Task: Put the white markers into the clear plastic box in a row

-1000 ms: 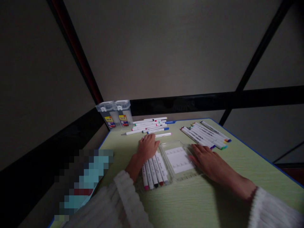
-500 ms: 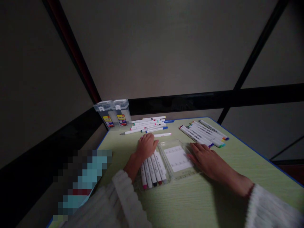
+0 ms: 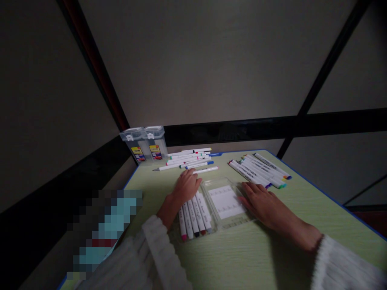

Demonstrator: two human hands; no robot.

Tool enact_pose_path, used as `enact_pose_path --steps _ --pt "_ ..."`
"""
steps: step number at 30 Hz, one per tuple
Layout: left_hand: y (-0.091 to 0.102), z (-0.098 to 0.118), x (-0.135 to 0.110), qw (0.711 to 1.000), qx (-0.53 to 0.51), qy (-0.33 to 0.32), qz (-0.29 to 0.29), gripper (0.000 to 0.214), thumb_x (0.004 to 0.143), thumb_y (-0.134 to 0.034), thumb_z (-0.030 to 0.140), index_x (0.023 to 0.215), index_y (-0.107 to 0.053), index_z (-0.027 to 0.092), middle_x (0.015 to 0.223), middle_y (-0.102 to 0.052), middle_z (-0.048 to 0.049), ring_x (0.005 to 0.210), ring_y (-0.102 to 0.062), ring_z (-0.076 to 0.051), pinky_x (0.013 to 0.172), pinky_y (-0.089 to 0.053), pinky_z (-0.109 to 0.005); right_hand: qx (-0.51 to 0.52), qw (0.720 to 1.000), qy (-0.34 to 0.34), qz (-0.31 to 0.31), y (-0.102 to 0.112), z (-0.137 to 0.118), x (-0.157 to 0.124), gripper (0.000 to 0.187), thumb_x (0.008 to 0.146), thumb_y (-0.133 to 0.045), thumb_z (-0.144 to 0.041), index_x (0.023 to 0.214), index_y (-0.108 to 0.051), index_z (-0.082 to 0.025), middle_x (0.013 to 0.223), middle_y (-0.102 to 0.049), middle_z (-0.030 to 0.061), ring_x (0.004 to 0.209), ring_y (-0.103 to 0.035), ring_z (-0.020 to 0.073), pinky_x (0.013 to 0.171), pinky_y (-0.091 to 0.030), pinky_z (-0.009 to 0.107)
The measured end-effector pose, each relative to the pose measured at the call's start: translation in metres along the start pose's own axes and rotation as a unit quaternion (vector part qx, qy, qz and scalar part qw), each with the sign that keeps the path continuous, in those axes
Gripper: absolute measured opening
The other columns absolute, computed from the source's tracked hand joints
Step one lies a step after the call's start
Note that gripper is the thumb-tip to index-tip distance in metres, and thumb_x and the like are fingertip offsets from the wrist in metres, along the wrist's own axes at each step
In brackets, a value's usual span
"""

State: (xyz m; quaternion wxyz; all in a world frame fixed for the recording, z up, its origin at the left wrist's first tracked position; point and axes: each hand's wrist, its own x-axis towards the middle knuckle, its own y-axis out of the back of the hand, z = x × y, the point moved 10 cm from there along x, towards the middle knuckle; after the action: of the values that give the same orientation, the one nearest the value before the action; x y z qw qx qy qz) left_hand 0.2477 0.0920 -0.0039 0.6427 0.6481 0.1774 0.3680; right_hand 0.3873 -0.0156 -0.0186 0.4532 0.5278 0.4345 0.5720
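My left hand (image 3: 186,186) reaches over the upper end of the open clear plastic case, its fingers curled around one end of a white marker (image 3: 206,170). The marker's other end, tipped pink, sticks out to the right. Several white markers (image 3: 195,215) lie side by side in the case's left half (image 3: 214,230), with pink, black, red and grey ends towards me. The palm hides their far ends. My right hand (image 3: 261,201) lies flat with fingers stretched out, touching the right edge of the case's other half (image 3: 225,223), which holds a white printed card (image 3: 227,201).
Behind the case lies a loose pile of white markers (image 3: 190,158). More markers (image 3: 260,171) lie in a slanted group at the right. Two clear lidded boxes (image 3: 155,145) with yellow labels stand at the back left, by the wall. A blurred-out light-blue item (image 3: 111,225) is at the left edge.
The marker at my left fingertips has tilted slightly, its right end shifting a little up and away from me. My right hand and the case have stayed in place.
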Motion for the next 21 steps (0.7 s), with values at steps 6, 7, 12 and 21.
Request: enact_pose_path --steps 6,7,12,21 --pt "0.0012 0.0019 -0.0002 1.000 0.013 -0.002 -0.003 0.034 0.086 -0.031 0.030 0.092 -0.060 0.012 0.118 -0.050 -0.0101 0.112 -0.041 -0.019 0.097 -0.031 -0.032 0.000 1.000 -0.002 0.005 0.0004 0.0001 0.0002 0.046 0.088 -0.028 -0.035 0.117 -0.046 -0.005 0.116 -0.050 0.0199 0.102 -0.048 0.0293 0.077 -0.045 0.040" --pt "0.0009 0.0020 -0.0002 1.000 0.013 -0.002 -0.005 0.034 0.087 -0.031 0.030 0.092 -0.060 0.012 0.118 -0.050 -0.0101 0.112 -0.041 -0.019 0.097 -0.031 -0.033 -0.001 1.000 -0.003 0.007 0.0003 0.0004 0.0002 0.046 0.088 -0.029 -0.035 0.117 -0.046 -0.005 0.116 -0.051 0.0197 0.102 -0.048 0.0293 0.077 -0.045 0.040" --pt "-0.0009 -0.0001 -0.0001 1.000 0.014 0.009 -0.009 0.035 0.086 -0.031 0.031 0.100 -0.058 0.013 0.123 -0.047 -0.0100 0.115 -0.038 -0.021 0.097 -0.031 -0.035 -0.006 1.000 0.001 0.008 -0.0019 0.0003 0.0003 0.044 0.088 -0.029 -0.034 0.116 -0.047 -0.005 0.116 -0.051 0.0195 0.100 -0.050 0.0287 0.077 -0.045 0.040" --pt "0.0052 0.0026 -0.0027 1.000 0.021 0.014 0.006 0.032 0.085 -0.033 0.031 0.096 -0.058 0.014 0.124 -0.045 -0.0097 0.115 -0.037 -0.023 0.096 -0.029 -0.041 0.001 1.000 -0.003 0.010 -0.0016 0.0011 0.0003 0.045 0.088 -0.030 -0.034 0.117 -0.046 -0.004 0.117 -0.050 0.0196 0.102 -0.048 0.0298 0.076 -0.046 0.041"
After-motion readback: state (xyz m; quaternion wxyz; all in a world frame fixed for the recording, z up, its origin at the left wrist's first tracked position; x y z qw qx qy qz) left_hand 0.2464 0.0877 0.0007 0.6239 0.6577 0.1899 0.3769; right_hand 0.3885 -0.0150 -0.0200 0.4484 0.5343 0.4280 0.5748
